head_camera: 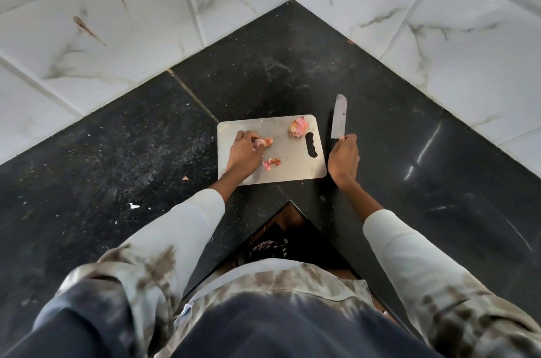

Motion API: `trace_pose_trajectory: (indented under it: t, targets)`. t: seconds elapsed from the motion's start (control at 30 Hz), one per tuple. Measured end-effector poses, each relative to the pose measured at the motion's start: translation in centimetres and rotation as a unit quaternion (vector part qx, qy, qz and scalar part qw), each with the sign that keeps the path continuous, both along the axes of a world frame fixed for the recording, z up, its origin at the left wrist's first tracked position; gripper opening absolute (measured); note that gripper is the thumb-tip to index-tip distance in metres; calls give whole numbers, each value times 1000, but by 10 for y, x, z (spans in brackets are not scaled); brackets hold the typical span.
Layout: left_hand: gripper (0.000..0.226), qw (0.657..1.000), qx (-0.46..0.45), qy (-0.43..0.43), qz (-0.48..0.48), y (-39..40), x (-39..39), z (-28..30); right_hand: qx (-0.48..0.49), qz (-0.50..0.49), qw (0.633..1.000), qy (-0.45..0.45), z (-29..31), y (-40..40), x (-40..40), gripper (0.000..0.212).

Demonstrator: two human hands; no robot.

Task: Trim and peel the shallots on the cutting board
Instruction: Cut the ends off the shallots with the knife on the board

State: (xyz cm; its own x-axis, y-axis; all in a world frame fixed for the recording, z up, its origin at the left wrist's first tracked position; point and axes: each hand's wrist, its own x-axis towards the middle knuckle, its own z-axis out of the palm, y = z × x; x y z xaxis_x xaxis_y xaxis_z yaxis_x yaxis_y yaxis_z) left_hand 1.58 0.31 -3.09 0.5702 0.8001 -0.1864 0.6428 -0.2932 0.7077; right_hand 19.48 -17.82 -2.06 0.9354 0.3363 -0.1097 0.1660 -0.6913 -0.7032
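A steel cutting board (pixel 292 170) lies on the black counter in the corner. My left hand (pixel 244 152) rests on the board's left part, fingers closed on a pale pink shallot (pixel 260 143). A pile of pink shallot skins (pixel 298 127) sits at the board's far right corner, by the handle slot. A small scrap of peel (pixel 272 163) lies near the board's middle. My right hand (pixel 344 158) is just off the board's right edge and grips a knife (pixel 339 116), its blade pointing away from me over the counter.
The black granite counter (pixel 117 152) wraps around an inner corner, with white marble-look wall tiles (pixel 117 20) behind on both sides. Small white and pink scraps (pixel 134 206) lie on the counter to the left. The counter's front edge notches in at my body.
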Motion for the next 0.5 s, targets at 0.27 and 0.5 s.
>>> trace_pose_trajectory:
  t: [0.27, 0.5]
  targets:
    - [28, 998, -30, -46, 32, 3, -8, -9, 27, 181, 983, 8, 9, 21, -29, 21]
    - [31, 975, -144, -125, 118, 3, -10, -12, -38, 257, 965, 43, 1, 34, -58, 55]
